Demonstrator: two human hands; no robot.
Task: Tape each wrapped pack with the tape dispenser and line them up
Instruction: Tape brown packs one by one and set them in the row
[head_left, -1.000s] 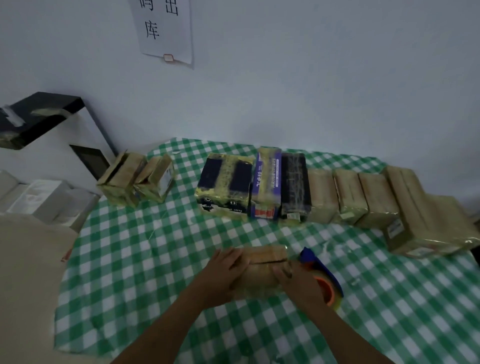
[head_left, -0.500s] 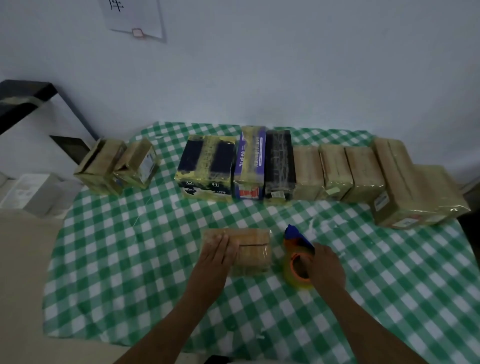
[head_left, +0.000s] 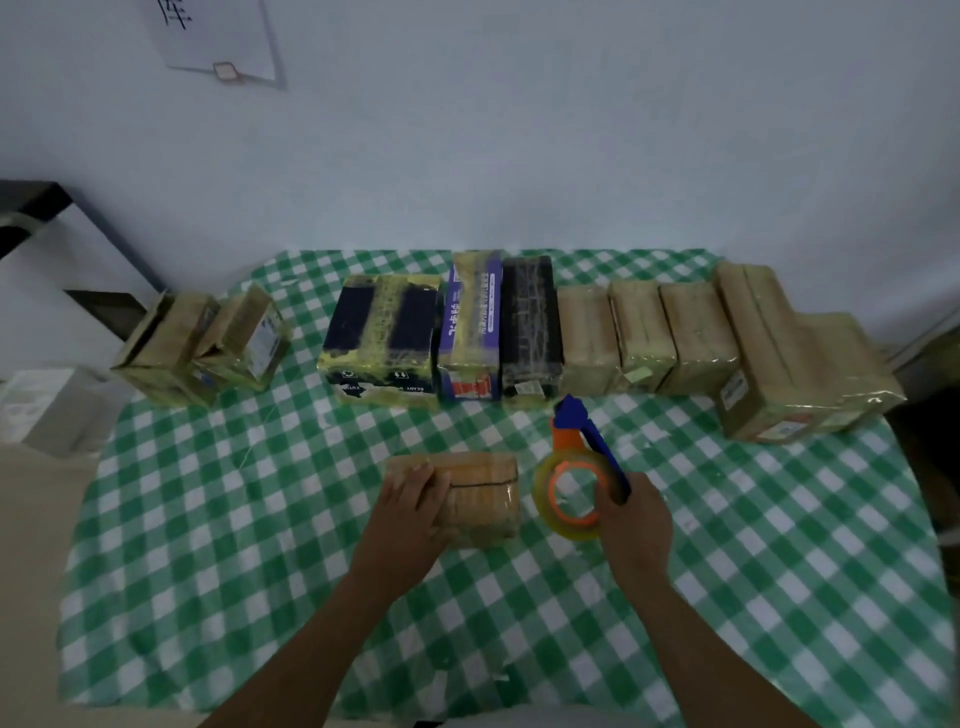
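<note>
A small tan wrapped pack (head_left: 480, 493) lies on the green checked tablecloth (head_left: 208, 519) in front of me. My left hand (head_left: 410, 512) rests flat on the pack's left half, fingers straight. To the right, my right hand (head_left: 631, 525) grips the blue handle of the tape dispenser (head_left: 576, 467), whose orange hub and clear tape roll stand upright just right of the pack. Behind them a row of several wrapped packs (head_left: 587, 332) lines the back of the table.
Two small wrapped boxes (head_left: 202, 348) sit apart at the back left corner. A big tan pack (head_left: 789, 364) ends the row at the right. White boxes (head_left: 47, 405) stand off the table's left edge. A wall with a paper sheet (head_left: 218, 36) rises behind.
My right hand left the pack, took the dispenser's handle and raised it upright to the pack's right. My left hand stayed pressing on the pack. The camera tilted down.
</note>
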